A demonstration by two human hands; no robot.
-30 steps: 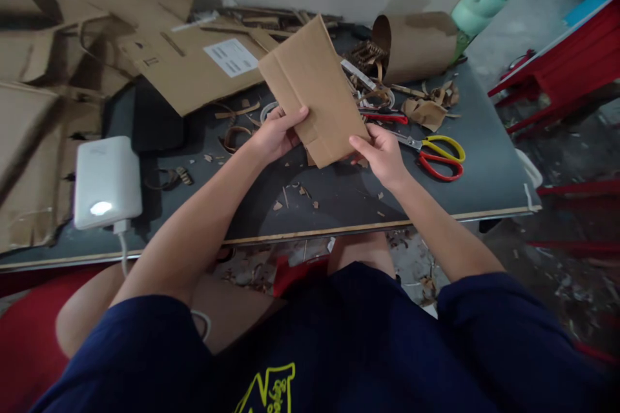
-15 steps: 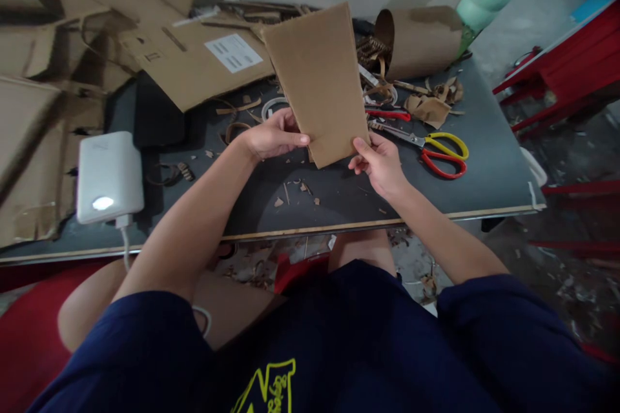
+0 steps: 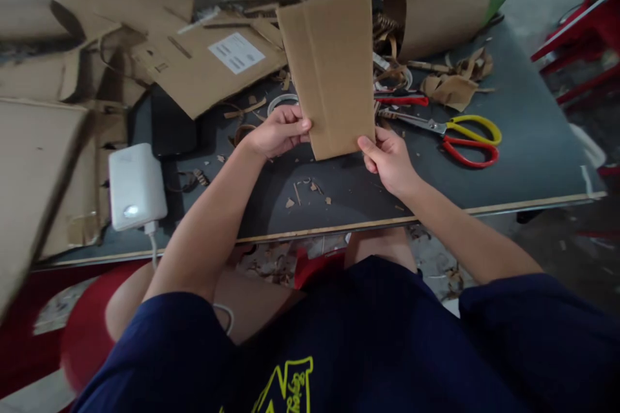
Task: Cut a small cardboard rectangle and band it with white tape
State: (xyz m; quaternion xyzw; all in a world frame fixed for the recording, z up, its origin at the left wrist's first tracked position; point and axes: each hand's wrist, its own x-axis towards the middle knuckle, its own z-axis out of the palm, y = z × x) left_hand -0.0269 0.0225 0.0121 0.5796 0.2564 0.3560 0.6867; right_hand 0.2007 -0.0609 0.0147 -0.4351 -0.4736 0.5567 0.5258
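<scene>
I look down on a dark grey, flat worktop (image 3: pixel 527 142) with a pale near edge, running from left to right. At its left side I see large, flat brown cardboard sheets (image 3: pixel 39 148), and to the right of them, farther back, a flat brown cardboard piece with a white printed label (image 3: pixel 184 71). At the far right lies a brown cardboard tube (image 3: pixel 440 6), its open end facing left.

The rectangular brown cardboard panel (image 3: pixel 339 77) is held up over the middle of the worktop, a lengthwise crease showing on its face. My left hand (image 3: pixel 281 132) has its grip clamped on the lower left edge, thumb in front; my right hand (image 3: pixel 387 158) has its grip clamped at the lower right corner.

To the left I have a white, rounded rectangular case (image 3: pixel 136 184) with a white cable at its near end, just beside a flat black object (image 3: pixel 172 119). Right of the panel lie metal scissors with one yellow and one red handle (image 3: pixel 472 139). Smallest are brown cardboard scraps (image 3: pixel 314 188), scattered nearer than the panel.
</scene>
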